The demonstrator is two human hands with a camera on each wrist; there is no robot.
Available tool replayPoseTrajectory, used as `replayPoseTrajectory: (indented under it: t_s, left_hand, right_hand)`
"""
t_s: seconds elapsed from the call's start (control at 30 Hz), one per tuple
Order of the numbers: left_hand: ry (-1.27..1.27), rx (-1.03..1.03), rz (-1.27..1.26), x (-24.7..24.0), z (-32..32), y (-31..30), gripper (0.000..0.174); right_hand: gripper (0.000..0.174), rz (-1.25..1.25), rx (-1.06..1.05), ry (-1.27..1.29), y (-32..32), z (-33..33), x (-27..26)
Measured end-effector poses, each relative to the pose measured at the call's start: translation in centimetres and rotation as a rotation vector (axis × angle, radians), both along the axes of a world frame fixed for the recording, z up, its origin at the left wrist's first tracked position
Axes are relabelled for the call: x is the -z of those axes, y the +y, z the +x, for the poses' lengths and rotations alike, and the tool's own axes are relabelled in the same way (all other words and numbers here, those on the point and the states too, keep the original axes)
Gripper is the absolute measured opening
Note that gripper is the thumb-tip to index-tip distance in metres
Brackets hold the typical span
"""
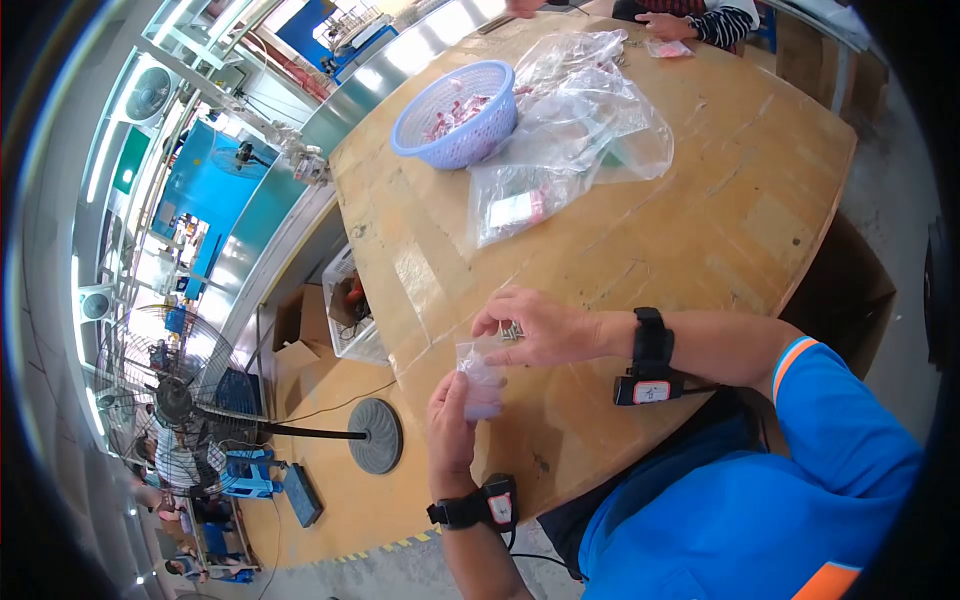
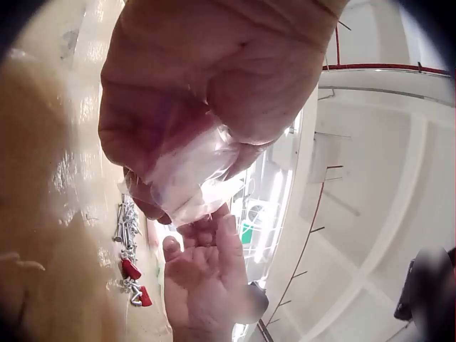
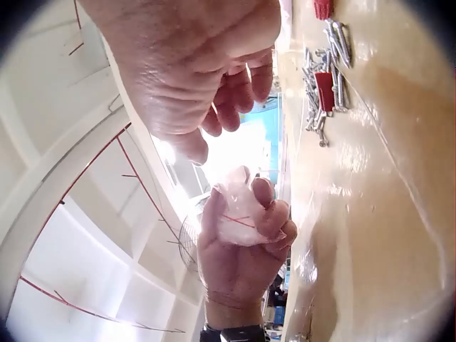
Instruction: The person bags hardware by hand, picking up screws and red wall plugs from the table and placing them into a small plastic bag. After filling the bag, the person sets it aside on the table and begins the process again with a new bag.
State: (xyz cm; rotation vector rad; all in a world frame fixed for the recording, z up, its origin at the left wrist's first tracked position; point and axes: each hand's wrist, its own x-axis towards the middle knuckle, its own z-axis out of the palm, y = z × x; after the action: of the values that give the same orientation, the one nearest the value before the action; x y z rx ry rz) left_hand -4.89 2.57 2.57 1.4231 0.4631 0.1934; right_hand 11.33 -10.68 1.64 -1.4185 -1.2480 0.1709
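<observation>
A small clear plastic bag is pinched between the thumb and fingers of my left hand; the same bag lies against the palm in the left wrist view. My right hand is just beyond the bag's top edge, fingers loosely bent with nothing seen in them; in the right wrist view a gap shows between its fingertips and the bag. Silver screws with red pieces lie on the table beside the hands, partly hidden under my right hand in the head view.
A purple basket with small red-and-clear packets stands farther back on the table. Beside it lies a large clear plastic bag. Another person's hand is at the far edge. A standing fan and a white crate are at the left.
</observation>
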Motion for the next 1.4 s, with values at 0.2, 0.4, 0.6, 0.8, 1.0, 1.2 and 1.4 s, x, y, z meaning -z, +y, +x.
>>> replayPoseTrajectory:
  t_s: [0.2, 0.4, 0.6, 0.8, 1.0, 1.2, 1.4]
  left_hand:
    - [-0.034, -0.074, -0.150, 2.8, 0.5, 1.2, 0.048]
    - [-0.279, -0.119, -0.189, 2.1, 0.3, -0.3, 0.046]
    - [-0.255, -0.243, -0.259, 2.3, 0.2, -0.2, 0.046]
    - [-0.179, -0.293, -0.035, 2.2, 0.4, -0.4, 0.045]
    - [-0.117, -0.293, 0.148, 2.1, 0.7, -0.8, 0.046]
    - [-0.115, -0.277, 0.225, 2.8, 0.8, -0.9, 0.050]
    - [-0.155, -0.268, 0.081, 2.5, 1.0, -1.1, 0.048]
  right_hand:
    - [0.018, -0.034, -0.059, -0.008, 0.2, 0.7, 1.1]
    - [0.015, -0.274, -0.088, 0.392, -0.6, 0.2, -0.6]
    - [0.025, -0.236, -0.284, 0.527, 0.7, 0.9, 1.3]
    - [0.028, -0.320, -0.329, 0.468, 0.2, 0.8, 0.7]
    - [0.028, -0.304, -0.323, 0.295, 0.2, 0.7, 1.0]
    - [0.028, -0.389, -0.346, 0.299, -0.2, 0.5, 0.2]
    - [0.023, -0.294, -0.296, 0.313, 0.5, 0.1, 1.5]
